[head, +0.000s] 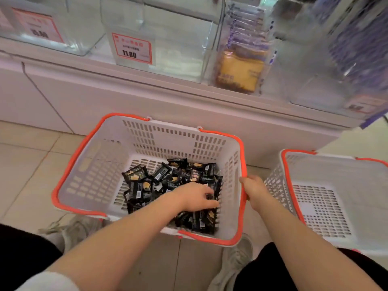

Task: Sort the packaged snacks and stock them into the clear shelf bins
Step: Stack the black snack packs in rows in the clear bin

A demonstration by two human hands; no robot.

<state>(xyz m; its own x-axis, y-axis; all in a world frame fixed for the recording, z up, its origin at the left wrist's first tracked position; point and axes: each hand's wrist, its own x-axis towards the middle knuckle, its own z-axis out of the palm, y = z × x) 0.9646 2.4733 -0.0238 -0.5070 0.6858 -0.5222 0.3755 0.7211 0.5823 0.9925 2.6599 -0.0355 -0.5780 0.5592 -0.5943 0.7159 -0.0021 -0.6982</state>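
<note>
Left hand (195, 198) down in basket (88, 164), fingers curled into black snack packs (159, 177), gathering some. Right hand (254, 190) clamped on basket's orange rim, steadying it. Packs heaped under and around left hand, toward right-hand side of basket. Just right of right hand: second basket (327, 169), nothing seen inside. Beyond hands, on shelf (147, 85): clear bins (163, 49); ahead ones look bare, bin (241, 59) further right holds orange packets. Judgement: black packs all unstocked; most work left.
</note>
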